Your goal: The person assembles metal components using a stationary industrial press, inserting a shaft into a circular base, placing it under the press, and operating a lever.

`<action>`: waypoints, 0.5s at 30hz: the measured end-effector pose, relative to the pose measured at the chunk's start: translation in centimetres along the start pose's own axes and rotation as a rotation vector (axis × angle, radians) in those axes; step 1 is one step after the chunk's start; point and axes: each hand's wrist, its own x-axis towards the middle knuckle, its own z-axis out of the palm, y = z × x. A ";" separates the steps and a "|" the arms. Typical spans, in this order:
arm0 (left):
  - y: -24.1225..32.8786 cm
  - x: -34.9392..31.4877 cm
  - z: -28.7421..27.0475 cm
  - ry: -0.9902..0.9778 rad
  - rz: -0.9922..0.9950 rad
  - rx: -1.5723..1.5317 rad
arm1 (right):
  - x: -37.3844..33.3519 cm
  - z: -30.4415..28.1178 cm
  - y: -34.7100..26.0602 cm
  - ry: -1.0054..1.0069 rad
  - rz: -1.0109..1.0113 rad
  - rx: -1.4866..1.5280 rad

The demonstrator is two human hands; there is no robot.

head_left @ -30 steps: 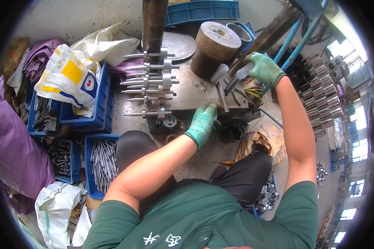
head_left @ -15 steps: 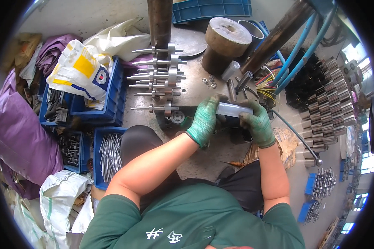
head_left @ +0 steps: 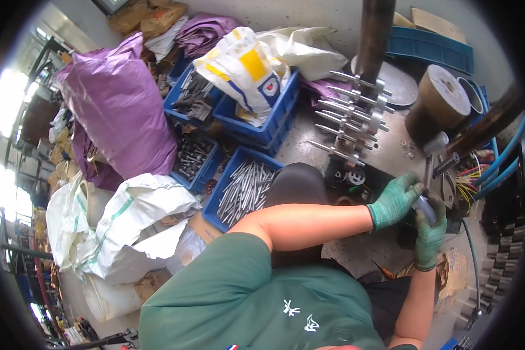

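Observation:
Both my hands wear green gloves and are held close together at the front of the metal bench. My left hand point(head_left: 395, 201) has its fingers closed on one end of a translucent white plastic tube point(head_left: 424, 208). My right hand point(head_left: 430, 236) is wrapped round the other end and hides part of it. Just beyond the hands lie a metal rod point(head_left: 429, 171) and a dark threaded rod point(head_left: 447, 164). A short translucent cylinder point(head_left: 436, 142) is behind them. Left of the hands, several metal shafts point(head_left: 356, 121) with round collars lie in a row on the metal plate point(head_left: 395, 125).
A thick post point(head_left: 374, 41) and a heavy round block point(head_left: 438, 102) stand at the back. Small metal rings point(head_left: 408, 150) lie on the plate. Blue bins hold metal pins point(head_left: 245, 189) and dark parts point(head_left: 193, 157). Purple point(head_left: 119, 111) and white sacks point(head_left: 140, 221) fill the left.
The view has swung left, so the bench and hands appear farther right. The tube, held lengthwise between both hands before, now points more toward me, with my right hand nearer my body.

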 end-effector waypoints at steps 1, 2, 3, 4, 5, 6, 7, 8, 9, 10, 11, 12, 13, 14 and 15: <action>-0.1 0.0 0.2 -0.012 -0.002 -0.010 | -0.1 0.2 0.8 0.020 -0.001 0.024; -0.2 0.1 0.3 -0.012 -0.029 0.024 | -0.2 0.3 1.4 0.039 0.018 0.064; 0.5 0.0 -0.1 -0.012 -0.046 0.076 | -0.1 0.5 1.7 0.037 0.038 0.115; 0.7 0.0 -0.5 -0.080 -0.067 -0.009 | 0.3 1.0 1.3 0.014 0.063 0.175; 0.8 0.0 -1.0 -0.149 -0.087 -0.096 | 0.5 1.5 0.7 -0.011 0.076 0.242; 1.4 -0.1 -1.6 -0.181 -0.017 0.020 | 0.7 2.0 -0.1 -0.029 0.084 0.308; 3.3 -0.8 -2.1 -0.266 -0.041 0.049 | 1.0 1.8 -1.1 -0.047 0.104 0.320; 3.8 -1.4 -2.5 -0.248 0.104 0.253 | 1.2 0.6 -0.6 -0.032 0.155 0.357; 4.4 -2.1 -3.1 -0.225 0.248 0.470 | 1.4 0.6 -0.7 -0.032 0.158 0.362; 5.4 -2.8 -3.8 -0.266 0.254 0.542 | 1.6 0.8 -1.3 -0.033 0.153 0.340; 6.5 -3.6 -4.6 -0.260 0.264 0.566 | 2.0 1.0 -1.6 -0.037 0.142 0.316; 7.9 -4.7 -5.7 -0.226 0.245 0.608 | 2.1 1.4 -1.8 -0.048 0.130 0.305; 9.2 -5.8 -6.7 -0.197 0.226 0.635 | 2.4 1.0 -1.5 -0.061 0.104 0.270; 10.3 -6.8 -8.1 -0.160 0.188 0.624 | 2.7 0.7 -1.0 -0.070 0.078 0.241; 10.8 -7.6 -10.1 -0.121 0.192 0.595 | 3.0 0.6 -0.5 -0.086 0.052 0.212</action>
